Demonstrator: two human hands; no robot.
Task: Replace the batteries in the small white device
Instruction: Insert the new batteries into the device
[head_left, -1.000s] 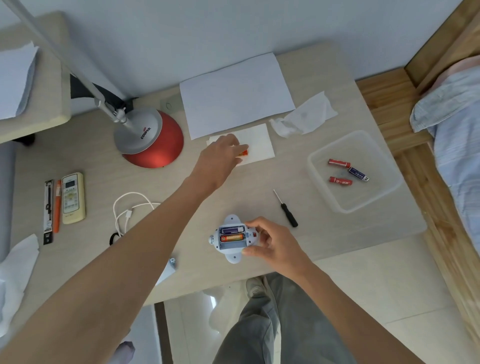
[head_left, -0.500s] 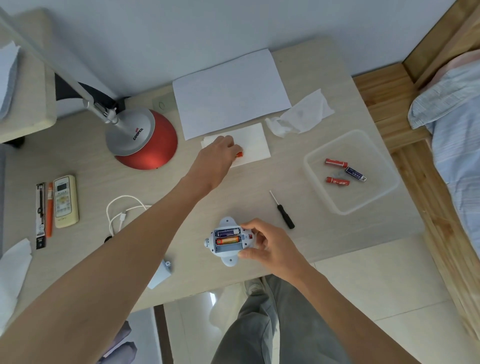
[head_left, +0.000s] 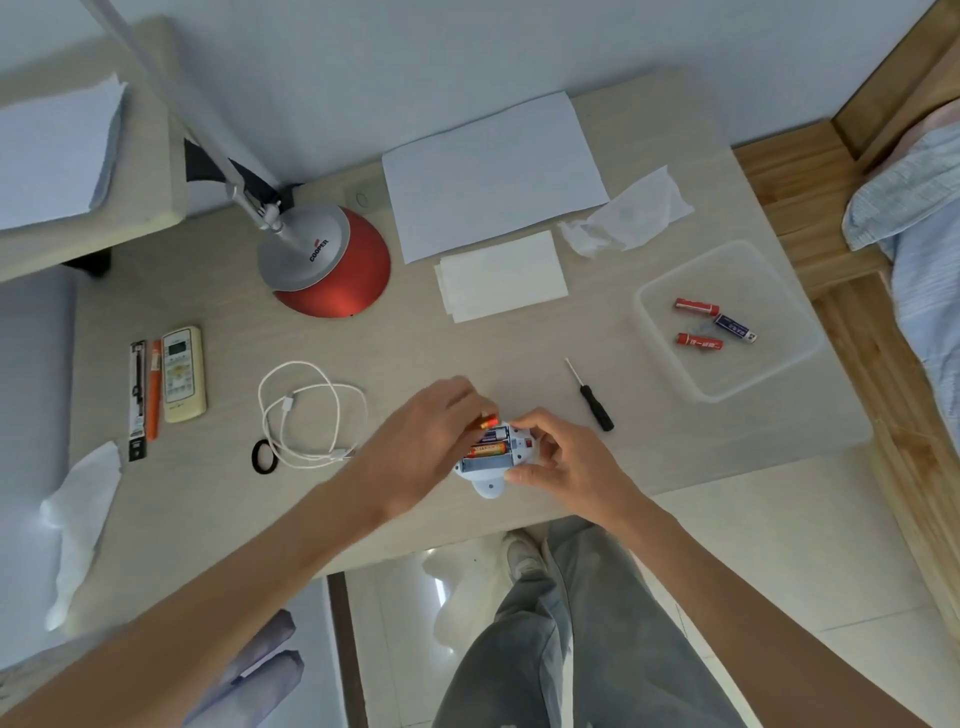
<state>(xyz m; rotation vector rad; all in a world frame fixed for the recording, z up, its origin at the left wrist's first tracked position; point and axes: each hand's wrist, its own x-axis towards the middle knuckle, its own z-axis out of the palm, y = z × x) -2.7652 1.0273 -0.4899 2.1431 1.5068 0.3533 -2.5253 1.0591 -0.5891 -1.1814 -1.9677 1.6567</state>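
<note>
Near the front edge of the tabletop, in the head view, the small white device lies face down with its battery bay open upward. The right hand steadies it from the right, its grip narrow, thumb and fingers curled round the device's end. The left hand comes in from the other side, its grip closed in a pinch on an orange battery. That battery is held tilted at the far edge of the bay; whether it touches the bay I cannot tell.

Two cells sit in the bay, a dark blue cell and an orange cell just beside it. The slot nearest the person looks bare, as far as can be made out.

Well apart to the right, a clear tray holds three loose batteries, most likely the spent ones. A black screwdriver lies between device and tray.

By my reading the task is well past halfway: the bay is opened, the old cells are out and two fresh ones are seated. Left to do is seating the third cell the right way round, then refitting the bay cover, perhaps with the screwdriver. I cannot pick out that cover anywhere
</note>
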